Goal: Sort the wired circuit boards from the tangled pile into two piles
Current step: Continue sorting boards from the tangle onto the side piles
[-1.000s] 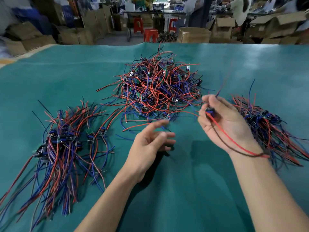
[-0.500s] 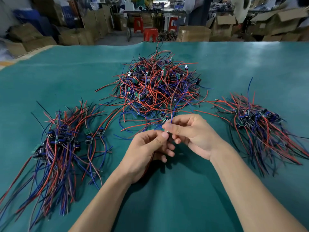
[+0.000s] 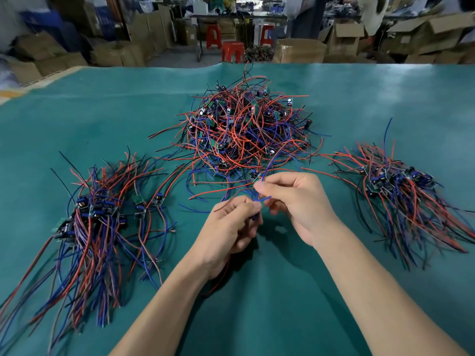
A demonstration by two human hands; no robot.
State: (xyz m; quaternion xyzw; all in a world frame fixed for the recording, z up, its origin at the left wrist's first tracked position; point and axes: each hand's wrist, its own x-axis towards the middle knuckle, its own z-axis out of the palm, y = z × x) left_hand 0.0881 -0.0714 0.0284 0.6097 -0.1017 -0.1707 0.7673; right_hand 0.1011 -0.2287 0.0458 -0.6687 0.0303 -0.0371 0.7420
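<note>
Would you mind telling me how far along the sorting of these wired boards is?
Done: a left pile and a right pile are sorted. In hand: the left hand and right hand pinch wires between them. Left: the big tangled pile remains.

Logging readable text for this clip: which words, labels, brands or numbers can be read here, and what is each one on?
None can be read.
Circuit boards in the tangled pile: any markings too small to read.
Left pile and right pile: the same.
Cardboard boxes at the back: pale labels, blurred, not readable.
Green table cover: no print.
</note>
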